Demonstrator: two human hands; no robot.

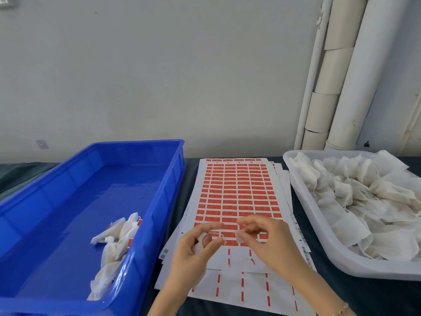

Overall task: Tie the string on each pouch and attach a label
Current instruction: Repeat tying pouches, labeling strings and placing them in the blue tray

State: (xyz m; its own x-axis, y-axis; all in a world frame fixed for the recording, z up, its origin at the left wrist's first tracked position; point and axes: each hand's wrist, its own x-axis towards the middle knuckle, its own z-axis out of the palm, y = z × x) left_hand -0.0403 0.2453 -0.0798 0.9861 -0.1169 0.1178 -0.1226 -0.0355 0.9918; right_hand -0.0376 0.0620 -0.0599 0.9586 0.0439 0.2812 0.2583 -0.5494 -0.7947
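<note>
Left hand (196,249) curls round a small white pouch (200,242), thin string (222,237) looping off it. Right hand (266,238) pinches a white tab (239,237) just beside. Both are over the orange label sheets (237,190). Blue crate (174,179) left, few pouches; white tray (314,224) right, heaped.

White pouch (198,245), string (222,236) looping to a pale label (239,237), above orange label sheet (237,192).

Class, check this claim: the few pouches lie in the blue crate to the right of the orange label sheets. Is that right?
No: the head view shows the blue crate with the few pouches to the left of the orange label sheets.
</note>
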